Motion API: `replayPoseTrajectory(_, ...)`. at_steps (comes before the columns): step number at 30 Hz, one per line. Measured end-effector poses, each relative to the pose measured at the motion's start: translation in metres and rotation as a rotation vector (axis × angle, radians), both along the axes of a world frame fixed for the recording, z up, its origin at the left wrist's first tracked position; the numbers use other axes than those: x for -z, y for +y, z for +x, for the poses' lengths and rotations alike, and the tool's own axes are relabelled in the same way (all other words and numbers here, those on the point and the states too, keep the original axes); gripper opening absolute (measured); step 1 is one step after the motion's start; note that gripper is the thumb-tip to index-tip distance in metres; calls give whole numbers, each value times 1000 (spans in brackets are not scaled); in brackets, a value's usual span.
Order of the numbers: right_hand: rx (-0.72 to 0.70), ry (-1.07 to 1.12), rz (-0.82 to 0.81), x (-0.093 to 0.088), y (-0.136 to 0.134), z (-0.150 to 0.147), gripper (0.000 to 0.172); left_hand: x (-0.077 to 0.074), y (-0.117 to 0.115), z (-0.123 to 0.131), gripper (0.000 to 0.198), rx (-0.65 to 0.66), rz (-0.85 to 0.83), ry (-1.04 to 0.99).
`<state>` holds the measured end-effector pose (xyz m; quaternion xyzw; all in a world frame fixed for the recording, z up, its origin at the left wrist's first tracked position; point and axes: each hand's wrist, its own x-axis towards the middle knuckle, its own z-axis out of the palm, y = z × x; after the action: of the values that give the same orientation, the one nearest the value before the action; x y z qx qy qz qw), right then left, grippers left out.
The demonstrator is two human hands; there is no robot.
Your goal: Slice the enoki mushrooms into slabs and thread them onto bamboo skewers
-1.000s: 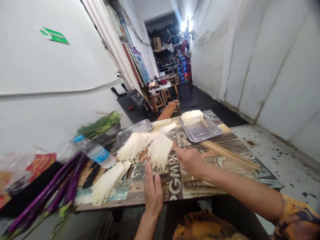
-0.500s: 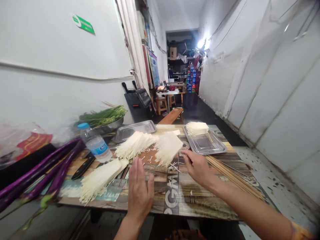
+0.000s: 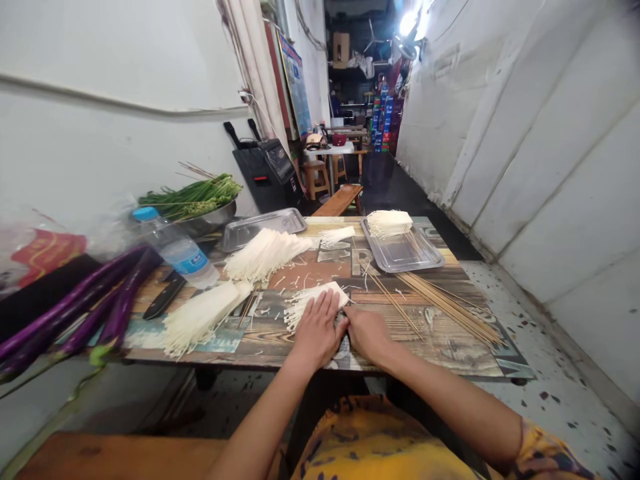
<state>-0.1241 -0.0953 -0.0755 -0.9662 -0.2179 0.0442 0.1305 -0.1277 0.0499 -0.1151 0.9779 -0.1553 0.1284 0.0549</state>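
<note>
A flat bunch of enoki mushrooms (image 3: 311, 299) lies on the wood-patterned table near the front edge. My left hand (image 3: 319, 328) rests flat on top of it, fingers stretched out. At the bunch's right side my right hand (image 3: 367, 333) is closed, its fingertips against the cut end; whatever it pinches is hidden. Two loose bamboo skewers (image 3: 395, 303) lie just right of my right hand. A larger fan of enoki (image 3: 265, 255) and another bunch (image 3: 200, 320) spread to the left, and a small bunch (image 3: 337, 235) lies farther back.
A clear plastic tray (image 3: 435, 261) at the back right holds skewered enoki. Bamboo skewers (image 3: 450, 307) lie in front of it. Another tray (image 3: 230, 243), a water bottle (image 3: 183, 257), a knife (image 3: 165, 297), eggplants (image 3: 123, 293) and a metal bowl (image 3: 215, 219) of greens stand left.
A bunch of enoki has come nearer to me and lies flat. My left hand has moved right onto it, and my right hand has come in beside it. The camera view has tilted down.
</note>
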Motion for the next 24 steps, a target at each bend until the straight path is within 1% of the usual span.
replayPoseTrajectory(4,-7,10,-46,0,0,-3,34,-3,1,-1,57,15,31,30)
replayPoseTrajectory(8,-3,4,-54,2,-2,-6,37,-4,1,-2,59,30,44,43)
replayPoseTrajectory(18,16,38,-56,9,-13,-19,39,-6,4,-1,76,57,75,86)
replayPoseTrajectory(24,9,-8,-39,9,-16,-26,35,-3,6,1,76,82,60,77)
